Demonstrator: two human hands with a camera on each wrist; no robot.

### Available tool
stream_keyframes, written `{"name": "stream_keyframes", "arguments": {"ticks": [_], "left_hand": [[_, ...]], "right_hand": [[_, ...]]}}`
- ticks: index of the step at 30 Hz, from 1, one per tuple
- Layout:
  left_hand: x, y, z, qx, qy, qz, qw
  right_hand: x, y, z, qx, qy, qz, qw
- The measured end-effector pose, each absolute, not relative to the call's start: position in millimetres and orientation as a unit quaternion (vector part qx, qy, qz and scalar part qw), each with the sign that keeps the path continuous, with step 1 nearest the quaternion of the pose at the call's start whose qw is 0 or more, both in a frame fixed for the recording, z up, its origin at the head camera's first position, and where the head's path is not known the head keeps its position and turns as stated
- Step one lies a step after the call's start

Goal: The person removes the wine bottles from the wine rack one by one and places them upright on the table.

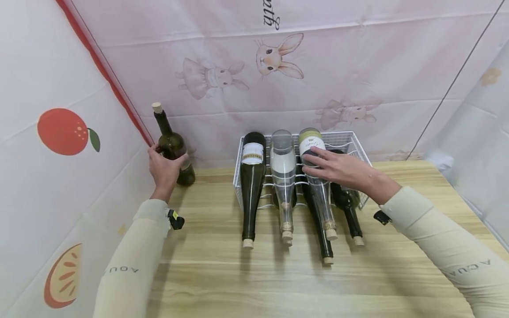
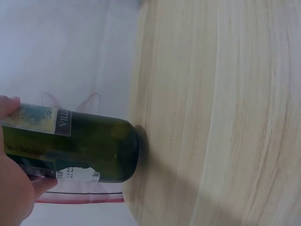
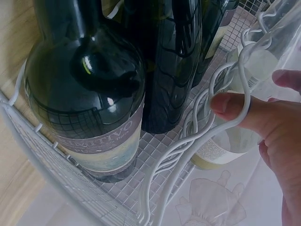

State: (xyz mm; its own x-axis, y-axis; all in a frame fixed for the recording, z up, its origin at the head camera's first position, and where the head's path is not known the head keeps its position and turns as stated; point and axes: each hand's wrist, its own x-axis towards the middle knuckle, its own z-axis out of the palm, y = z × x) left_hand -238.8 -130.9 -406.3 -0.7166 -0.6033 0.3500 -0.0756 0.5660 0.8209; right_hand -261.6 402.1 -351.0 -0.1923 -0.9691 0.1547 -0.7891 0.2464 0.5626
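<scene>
My left hand (image 1: 165, 170) grips a dark green wine bottle (image 1: 172, 143) with a cork in its neck, cork end up, near the back left corner. In the left wrist view, the bottle (image 2: 99, 146) shows a torn white label, its base right at the tabletop. My right hand (image 1: 342, 170) holds a clear corked bottle (image 1: 320, 194) lying in the upper row of a white wire rack (image 1: 359, 148). The right wrist view shows the thumb against this clear bottle (image 3: 225, 146), beside the rack's wavy wire.
Beside it in the upper row lie another clear bottle (image 1: 283, 163) and a dark bottle (image 1: 252, 190). Dark bottles, among them one at the right (image 1: 351, 212), lie below, corks toward me. The rack stands on a wooden table (image 1: 278, 291) against a rabbit-print backdrop (image 1: 222, 26).
</scene>
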Motion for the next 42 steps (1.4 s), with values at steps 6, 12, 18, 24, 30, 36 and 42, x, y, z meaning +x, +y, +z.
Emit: {"name": "stream_keyframes", "arguments": {"ticks": [6,12,18,24,30,36,42], "left_hand": [[-238.2,-135.8,-407.1,0.215,-0.823,-0.423,0.312],[-238.9,-139.3,-408.0,0.224,-0.821,-0.428,0.306],[-238.5,-144.8,-407.7,0.241,-0.814,-0.437,0.298],[-237.4,-148.1,-407.3,0.249,-0.81,-0.442,0.295],[-236.3,-150.3,-408.8,0.255,-0.814,-0.438,0.282],[-237.0,-151.2,-409.2,0.245,-0.828,-0.431,0.264],[-234.8,-153.6,-413.0,0.234,-0.831,-0.426,0.271]], "right_hand": [[-260.5,402.7,-350.7,0.586,-0.751,-0.181,0.244],[-260.6,403.5,-350.5,0.586,-0.749,-0.185,0.247],[-261.9,403.1,-350.3,0.591,-0.742,-0.185,0.256],[-262.1,402.8,-349.8,0.591,-0.742,-0.188,0.256],[-261.8,401.5,-351.9,0.594,-0.738,-0.189,0.258],[-261.0,402.8,-353.6,0.597,-0.728,-0.188,0.28],[-260.3,403.2,-354.9,0.598,-0.724,-0.187,0.289]]}}
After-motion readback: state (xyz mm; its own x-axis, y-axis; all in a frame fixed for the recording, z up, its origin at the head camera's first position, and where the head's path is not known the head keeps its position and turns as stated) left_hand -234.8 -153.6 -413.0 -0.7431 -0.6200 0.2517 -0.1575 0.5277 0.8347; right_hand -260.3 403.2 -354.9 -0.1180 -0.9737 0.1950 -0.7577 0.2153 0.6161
